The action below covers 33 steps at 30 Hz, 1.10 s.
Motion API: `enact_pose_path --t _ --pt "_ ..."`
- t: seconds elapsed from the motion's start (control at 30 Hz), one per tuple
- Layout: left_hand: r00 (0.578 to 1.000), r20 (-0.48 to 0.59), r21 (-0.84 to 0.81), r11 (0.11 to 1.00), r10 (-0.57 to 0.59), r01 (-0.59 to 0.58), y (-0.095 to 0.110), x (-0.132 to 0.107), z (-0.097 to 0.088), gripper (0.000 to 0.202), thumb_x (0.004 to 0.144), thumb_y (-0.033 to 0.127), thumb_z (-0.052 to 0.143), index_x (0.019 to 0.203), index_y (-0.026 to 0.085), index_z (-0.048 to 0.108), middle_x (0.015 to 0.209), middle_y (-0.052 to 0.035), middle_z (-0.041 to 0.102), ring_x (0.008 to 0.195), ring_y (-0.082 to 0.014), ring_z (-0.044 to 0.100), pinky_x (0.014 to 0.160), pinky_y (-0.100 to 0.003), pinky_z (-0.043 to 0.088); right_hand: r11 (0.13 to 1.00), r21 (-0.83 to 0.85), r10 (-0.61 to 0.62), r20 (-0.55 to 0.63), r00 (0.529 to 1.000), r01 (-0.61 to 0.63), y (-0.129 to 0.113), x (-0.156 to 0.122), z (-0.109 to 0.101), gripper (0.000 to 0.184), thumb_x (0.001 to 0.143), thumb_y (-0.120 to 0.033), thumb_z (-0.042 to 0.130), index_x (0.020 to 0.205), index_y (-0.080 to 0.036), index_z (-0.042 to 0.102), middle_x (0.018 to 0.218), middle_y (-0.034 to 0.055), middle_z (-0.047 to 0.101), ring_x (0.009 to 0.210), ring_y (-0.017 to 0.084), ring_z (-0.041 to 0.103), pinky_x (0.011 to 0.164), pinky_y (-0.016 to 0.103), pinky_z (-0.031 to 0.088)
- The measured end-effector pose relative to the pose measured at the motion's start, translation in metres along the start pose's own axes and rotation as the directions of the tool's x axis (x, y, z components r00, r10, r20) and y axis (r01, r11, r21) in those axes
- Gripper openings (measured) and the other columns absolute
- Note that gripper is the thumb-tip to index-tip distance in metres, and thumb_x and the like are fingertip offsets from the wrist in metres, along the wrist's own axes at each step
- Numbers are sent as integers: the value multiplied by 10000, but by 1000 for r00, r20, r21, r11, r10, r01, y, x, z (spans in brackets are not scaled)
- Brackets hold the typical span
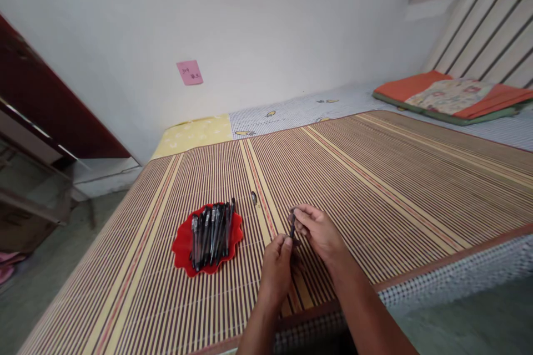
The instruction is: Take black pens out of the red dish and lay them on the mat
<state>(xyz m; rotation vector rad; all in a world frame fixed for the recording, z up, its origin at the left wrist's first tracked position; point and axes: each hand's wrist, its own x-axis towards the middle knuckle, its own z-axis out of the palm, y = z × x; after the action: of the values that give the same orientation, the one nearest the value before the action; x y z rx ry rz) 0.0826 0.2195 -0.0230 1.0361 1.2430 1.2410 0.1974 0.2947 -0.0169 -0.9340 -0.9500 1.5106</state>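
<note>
Red, scalloped dish (181, 252) on the striped mat (362, 194), off to the left of the hands and well apart from them; in it we count only roughly, a crowded bundle of black pens (213, 233) lying side by side, their upper ends reaching the far rim, one or two jutting past it. Between dish and hands, somewhat farther out, we note a small dark oval object (254, 197) lying on the mat, shiny, too small for us to identify. Beyond the mat's far edge: a yellow cloth (195, 136) and a pale checked sheet (287, 112) along the wall (266, 28), where a pink note (190, 72) is fixed, its writing illegible to us. Far right, a folded orange and floral quilt (453, 94) beside white slats (478, 28). Dark red door (50, 89) at far left. The hands: left hand (277, 263) nearly closed, thumb and curled fingers pinching the near end of a dark, slender pen (292, 224); right hand (317, 228) partly closed, thumb and fingertips at the pen's far end. We see the pen held between the two, over the mat, pointing away from the wearer; the lower fingers are partly hidden. Both forearms enter from the bottom edge, the left one rising steeply, the right slanting in from the lower right, so that the hands nearly meet.
</note>
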Motion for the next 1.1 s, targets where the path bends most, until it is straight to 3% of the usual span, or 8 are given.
enact_pose_path --t 0.2,0.37,0.5,0.57,0.67,0.83,1.0,1.1 --pt "996 86 49 998 -30 26 -2 -1 0 316 880 466 555 697 212 517 597 37 498 497 -126 493 462 -235 420 988 133 -53 -203 978 81 -7 4 -7 340 617 -433 865 791 -184 711 624 -21 597 557 100 501 503 232 391" --pt "993 92 34 997 -70 67 0 1 2 227 795 401 630 708 211 540 587 54 472 490 -127 471 463 -247 429 943 207 -158 -411 898 261 -21 9 -30 304 650 -408 866 754 -202 669 668 -36 583 602 92 527 568 232 451" --pt "999 -13 215 976 34 -31 6 1 -1 172 775 310 648 653 192 617 621 23 516 594 -143 508 563 -251 405 890 195 -240 -568 787 412 -30 13 -54 289 698 -394 829 742 -198 621 685 -36 584 597 96 537 583 250 469" --pt "988 -105 277 958 112 -79 8 1 -4 186 784 310 655 650 183 678 674 1 554 672 -156 535 633 -263 410 875 205 -247 -589 770 438 -31 14 -61 281 703 -379 823 743 -195 614 689 -36 586 588 94 535 577 249 471" --pt "975 -212 134 991 60 -32 7 4 -11 229 805 378 653 760 166 727 747 -31 640 760 -191 602 708 -290 450 888 249 -200 -550 811 388 -29 14 -60 279 678 -350 843 763 -191 630 704 -31 604 594 91 540 552 231 465" --pt "949 -313 -123 992 -26 -13 1 11 -18 312 765 433 698 878 143 700 812 -52 706 792 -208 656 746 -309 495 942 208 -163 -400 902 263 -23 10 -34 301 656 -356 866 754 -208 623 690 -34 610 593 96 547 536 228 468" --pt "910 -415 -116 991 18 -73 2 14 -19 298 752 415 683 878 146 666 821 -66 712 788 -214 664 734 -315 502 991 66 -103 -217 971 120 -20 10 -5 341 614 -402 872 758 -189 649 672 -12 647 546 91 528 490 225 421" --pt "881 -468 -51 993 67 -103 4 14 -19 268 789 396 626 881 146 659 833 -73 713 798 -218 669 746 -326 505 983 -160 -111 -92 990 95 -16 26 13 336 659 -446 814 795 -174 670 626 -11 641 500 94 501 478 240 388"
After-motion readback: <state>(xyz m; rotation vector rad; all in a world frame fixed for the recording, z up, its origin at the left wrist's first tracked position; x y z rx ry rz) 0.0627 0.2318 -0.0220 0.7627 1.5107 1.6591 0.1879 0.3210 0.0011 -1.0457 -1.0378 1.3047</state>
